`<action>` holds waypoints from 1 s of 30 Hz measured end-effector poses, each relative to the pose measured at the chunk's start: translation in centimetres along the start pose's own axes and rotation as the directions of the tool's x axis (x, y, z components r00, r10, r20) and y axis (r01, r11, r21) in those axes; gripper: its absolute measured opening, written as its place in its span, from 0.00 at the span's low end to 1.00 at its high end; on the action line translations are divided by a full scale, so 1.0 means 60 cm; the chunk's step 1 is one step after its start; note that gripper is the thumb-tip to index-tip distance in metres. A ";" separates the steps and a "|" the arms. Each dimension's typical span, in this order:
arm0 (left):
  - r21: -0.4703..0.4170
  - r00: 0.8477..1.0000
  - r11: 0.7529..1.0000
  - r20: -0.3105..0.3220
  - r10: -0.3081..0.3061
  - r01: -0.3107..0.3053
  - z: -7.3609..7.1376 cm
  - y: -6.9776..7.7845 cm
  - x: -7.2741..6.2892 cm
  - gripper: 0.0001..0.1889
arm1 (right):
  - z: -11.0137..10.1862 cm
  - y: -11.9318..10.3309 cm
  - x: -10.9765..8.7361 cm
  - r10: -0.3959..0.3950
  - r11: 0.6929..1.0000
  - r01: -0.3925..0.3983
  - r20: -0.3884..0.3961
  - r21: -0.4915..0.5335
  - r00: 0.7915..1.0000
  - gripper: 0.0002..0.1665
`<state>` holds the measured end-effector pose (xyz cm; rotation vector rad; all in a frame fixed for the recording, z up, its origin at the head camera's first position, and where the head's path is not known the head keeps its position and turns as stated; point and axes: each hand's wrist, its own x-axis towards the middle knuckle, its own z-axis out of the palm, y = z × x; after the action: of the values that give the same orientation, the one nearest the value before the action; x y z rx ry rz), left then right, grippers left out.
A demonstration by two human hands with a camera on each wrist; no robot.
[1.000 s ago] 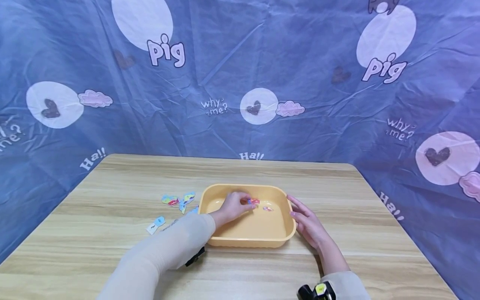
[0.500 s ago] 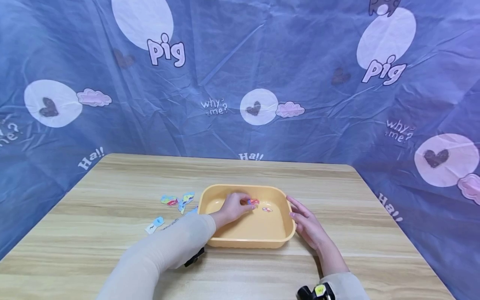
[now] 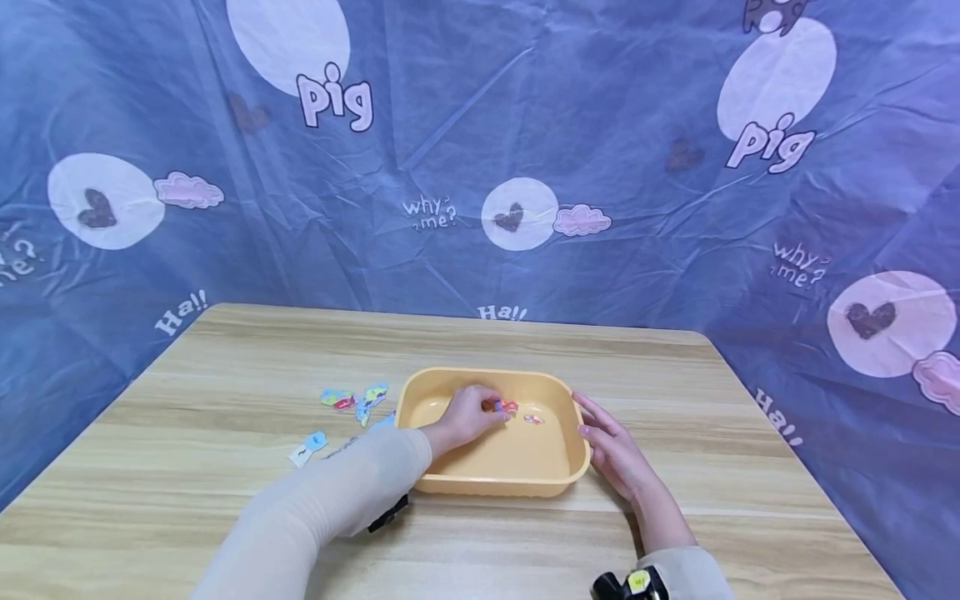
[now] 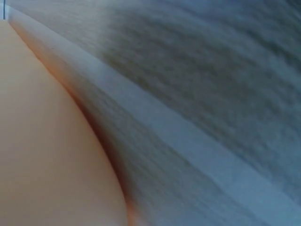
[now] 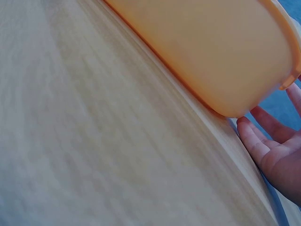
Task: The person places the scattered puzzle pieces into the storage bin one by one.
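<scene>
In the head view a yellow plastic tray (image 3: 491,486) stands on the table. My left hand (image 3: 465,417) reaches into it over the left side, thumb and fingertips pinching a small red-and-blue puzzle piece (image 3: 507,407). A second small piece, red and white (image 3: 533,419), lies on the tray floor just to the right. Outside the right wall, my right hand (image 3: 618,450) rests its extended fingers against the tray. The right wrist view shows that hand's fingers (image 5: 270,125) at the tray's outer corner (image 5: 225,94). Only the tray's outside shows there.
Left of the tray, several colourful puzzle pieces (image 3: 371,403) lie on the wooden table (image 3: 247,375). A blue-and-white piece (image 3: 308,448) lies nearer, beside my left sleeve (image 3: 330,492). A blue printed cloth (image 3: 450,275) hangs behind the table. The left wrist view is mostly blurred tabletop.
The pinched red-and-blue piece has tilted slightly in my left fingertips. Both hands and the tray otherwise hold their places; the head view shifts a little.
</scene>
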<state>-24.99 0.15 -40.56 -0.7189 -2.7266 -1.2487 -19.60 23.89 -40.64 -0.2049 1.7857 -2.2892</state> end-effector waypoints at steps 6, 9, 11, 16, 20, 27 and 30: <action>0.043 1.000 0.999 0.016 0.027 -0.027 -0.001 0.002 0.000 0.10 | 0.000 -0.002 0.000 0.000 1.000 0.000 0.001 -0.004 1.000 0.34; 0.109 0.998 0.992 0.031 0.055 -0.058 0.000 0.002 0.000 0.11 | 0.000 -0.002 -0.001 0.009 1.000 -0.009 -0.005 -0.005 1.000 0.34; 0.146 0.997 0.987 0.044 0.060 -0.065 0.000 0.003 0.000 0.13 | -0.001 -0.001 -0.001 0.009 1.000 -0.009 -0.006 -0.009 1.000 0.34; 0.182 0.997 0.981 0.052 0.051 -0.060 -0.001 0.005 -0.002 0.17 | -0.002 0.002 -0.001 -0.022 1.000 0.022 0.008 -0.018 1.000 0.34; 0.201 0.997 0.977 0.049 0.059 -0.067 -0.002 0.005 -0.003 0.16 | -0.005 0.005 0.000 -0.062 0.998 0.063 0.054 -0.015 0.997 0.31; 0.195 0.998 0.979 0.032 0.060 -0.065 -0.003 0.005 -0.002 0.13 | -0.003 0.004 0.001 -0.002 0.999 0.002 -0.005 -0.034 1.000 0.33; 0.179 0.997 0.981 0.021 0.073 -0.076 -0.003 0.004 0.000 0.12 | -0.002 0.003 0.000 0.018 0.999 -0.019 -0.024 -0.029 1.000 0.34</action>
<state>-24.88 0.15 -40.27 -0.8034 -2.7490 -0.9704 -19.63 23.96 -40.87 -0.1662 1.8258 -2.2629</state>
